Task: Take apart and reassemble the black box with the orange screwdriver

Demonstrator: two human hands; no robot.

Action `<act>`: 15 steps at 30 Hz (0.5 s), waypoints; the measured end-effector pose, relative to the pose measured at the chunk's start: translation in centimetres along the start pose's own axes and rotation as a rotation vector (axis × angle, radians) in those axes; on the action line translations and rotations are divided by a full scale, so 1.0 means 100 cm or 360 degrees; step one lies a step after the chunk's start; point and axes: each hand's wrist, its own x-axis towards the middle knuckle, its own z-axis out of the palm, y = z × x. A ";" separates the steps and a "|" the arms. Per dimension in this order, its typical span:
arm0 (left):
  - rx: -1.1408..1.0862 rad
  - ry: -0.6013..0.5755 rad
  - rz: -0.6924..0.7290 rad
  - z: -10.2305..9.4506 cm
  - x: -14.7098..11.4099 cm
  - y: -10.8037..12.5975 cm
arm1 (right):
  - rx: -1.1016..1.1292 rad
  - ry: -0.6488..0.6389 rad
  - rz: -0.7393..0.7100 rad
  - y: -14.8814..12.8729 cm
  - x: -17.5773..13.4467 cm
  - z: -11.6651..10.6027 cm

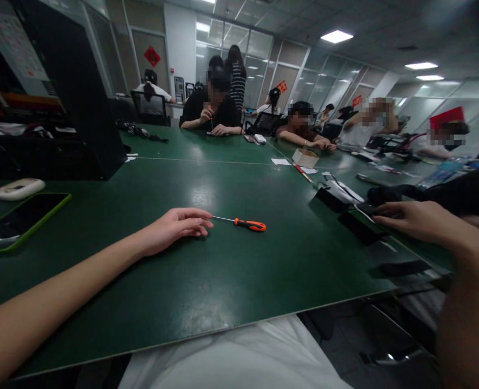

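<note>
My left hand [178, 229] lies on the green tabletop [199, 281], fingers loosely stretched and apart, holding nothing. Its fingertips are at the metal tip of a screwdriver [251, 225] with an orange and black handle, which lies flat on the table; whether they touch is hard to tell. My right hand [416, 219] reaches out to the right side, fingers closed together at a small dark object [367, 209]. What that object is I cannot make out. Below those fingers are flat black pieces [359, 227] on the table.
A phone in a green case [24, 221] and a white rounded case [18, 189] lie at the left, before a black shelf unit [89, 102]. A small box [305, 158] and papers stand toward the back right. Several people sit across the table.
</note>
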 end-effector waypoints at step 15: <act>0.0016 -0.0008 0.0008 -0.001 0.000 -0.001 | 0.0062 -0.0118 -0.0089 0.009 0.025 0.028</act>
